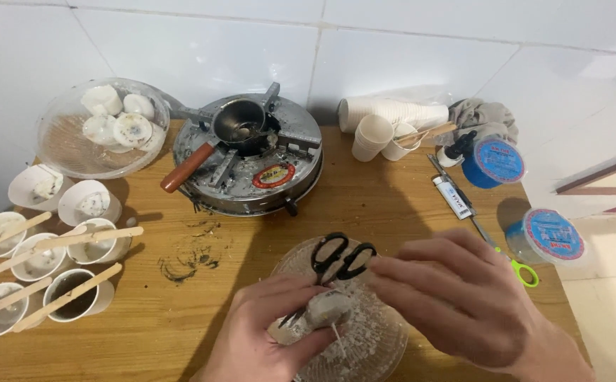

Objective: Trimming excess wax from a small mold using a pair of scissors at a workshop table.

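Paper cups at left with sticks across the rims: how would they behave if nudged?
The paper cups look thin and light, so probably easy to slide or tip. The wooden sticks only rest loose across the rims and would likely fall off. Several cups seem to hold wax or liquid, which may steady them somewhat.

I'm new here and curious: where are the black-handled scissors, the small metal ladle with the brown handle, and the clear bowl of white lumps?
Black-handled scissors [342, 257], head view, handle loops.
Metal ladle [238, 120], head view, cup.
Clear bowl [60, 152], head view, bare inner wall.

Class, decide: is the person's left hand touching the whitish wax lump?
Touching. The head view shows the left hand with fingers wrapped around the whitish wax lump, over the clear dish.
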